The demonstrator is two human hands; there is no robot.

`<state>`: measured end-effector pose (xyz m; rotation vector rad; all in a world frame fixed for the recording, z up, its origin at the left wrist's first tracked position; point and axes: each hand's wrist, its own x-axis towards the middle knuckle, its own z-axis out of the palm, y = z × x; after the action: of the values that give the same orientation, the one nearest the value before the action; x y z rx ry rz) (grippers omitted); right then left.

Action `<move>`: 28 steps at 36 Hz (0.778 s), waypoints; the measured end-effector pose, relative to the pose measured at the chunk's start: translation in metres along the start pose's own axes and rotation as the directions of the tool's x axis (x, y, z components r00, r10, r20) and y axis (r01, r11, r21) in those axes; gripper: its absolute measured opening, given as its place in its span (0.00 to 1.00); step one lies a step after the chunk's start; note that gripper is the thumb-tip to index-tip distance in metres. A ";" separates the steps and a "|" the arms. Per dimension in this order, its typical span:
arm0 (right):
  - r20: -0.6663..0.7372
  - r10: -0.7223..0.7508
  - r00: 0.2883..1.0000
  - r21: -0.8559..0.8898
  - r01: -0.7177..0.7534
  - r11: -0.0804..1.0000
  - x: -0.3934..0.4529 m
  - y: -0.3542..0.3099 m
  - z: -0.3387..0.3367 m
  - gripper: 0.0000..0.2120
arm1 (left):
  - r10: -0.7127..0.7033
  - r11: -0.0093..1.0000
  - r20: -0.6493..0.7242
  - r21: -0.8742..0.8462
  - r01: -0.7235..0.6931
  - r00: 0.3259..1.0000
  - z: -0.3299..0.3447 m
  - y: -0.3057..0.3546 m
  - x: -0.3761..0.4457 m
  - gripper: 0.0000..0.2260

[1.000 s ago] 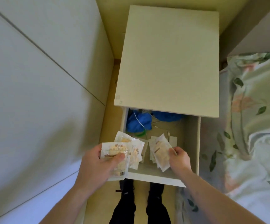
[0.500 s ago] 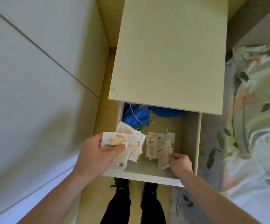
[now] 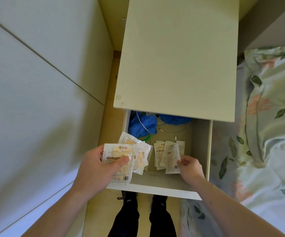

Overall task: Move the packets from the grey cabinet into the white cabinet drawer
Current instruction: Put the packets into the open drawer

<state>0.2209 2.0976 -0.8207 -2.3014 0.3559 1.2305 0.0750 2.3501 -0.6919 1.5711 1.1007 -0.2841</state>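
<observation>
The white cabinet [image 3: 177,57] stands in front of me with its drawer [image 3: 157,189] pulled open. My left hand [image 3: 97,170] grips a fan of several clear hand-warmer packets [image 3: 121,154] over the drawer's left front corner, thumb pressed on the top one. Several more packets [image 3: 168,156] lie in a small stack on the drawer floor. My right hand [image 3: 190,168] touches that stack's lower right corner with curled fingertips. The grey cabinet is not in view.
A blue cloth [image 3: 142,124] and a white cable [image 3: 172,130] lie at the back of the drawer. A bed with floral bedding [image 3: 266,134] runs along the right. Pale wardrobe panels [image 3: 36,82] stand on the left. My legs and black shoes [image 3: 141,207] are under the drawer front.
My right hand has lowered its packets onto the drawer floor, where they now lie as a stack. My left hand still holds its fan of packets. The view has moved closer to the cabinet.
</observation>
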 end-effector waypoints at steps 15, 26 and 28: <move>0.192 0.104 0.976 0.113 -0.128 0.985 -0.037 -0.017 0.009 0.16 | -0.091 0.991 0.107 -0.088 0.100 0.990 0.018 0.000 -0.012 0.10; 0.504 -0.134 0.853 0.553 -0.200 0.809 -0.078 -0.040 -0.001 0.11 | -0.226 0.959 0.218 -0.118 0.256 0.949 0.035 -0.010 -0.017 0.08; 0.453 -0.126 0.882 0.532 -0.154 0.832 -0.071 -0.038 0.000 0.11 | -0.231 0.964 0.168 -0.093 0.249 0.958 0.035 -0.013 -0.019 0.08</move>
<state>0.1984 2.1288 -0.7499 -1.4473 0.4766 1.4183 0.0679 2.3097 -0.6989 1.2927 1.1650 -0.4912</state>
